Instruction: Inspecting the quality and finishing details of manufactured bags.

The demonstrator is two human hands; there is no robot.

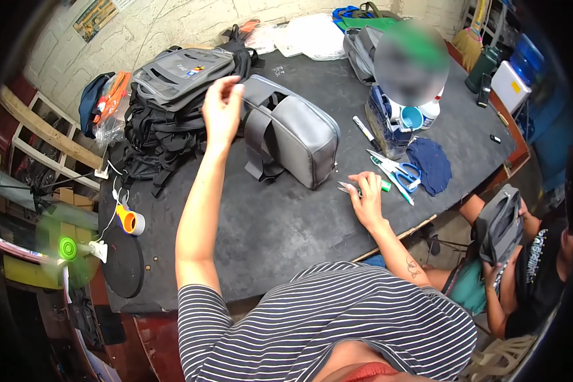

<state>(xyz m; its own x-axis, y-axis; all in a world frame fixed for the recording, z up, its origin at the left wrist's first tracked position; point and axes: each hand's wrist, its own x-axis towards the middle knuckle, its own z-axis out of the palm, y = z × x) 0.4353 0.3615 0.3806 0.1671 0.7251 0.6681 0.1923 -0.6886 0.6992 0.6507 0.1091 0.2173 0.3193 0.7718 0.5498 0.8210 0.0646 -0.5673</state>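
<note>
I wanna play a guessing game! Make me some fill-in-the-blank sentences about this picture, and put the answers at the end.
1. The gray bag stands on a dark ____.
2. The blue-handled scissors lie to the ____ of the right hand.
3. The crumpled cloth beside the scissors is dark ____ in colour.
4. The person's dark shirt has thin white ____.

Missing words: table; right; blue; stripes.

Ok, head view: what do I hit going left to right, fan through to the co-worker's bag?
Green fan → orange-cored roll → left hand → gray upright bag → right hand → navy cloth → co-worker's bag.
</note>
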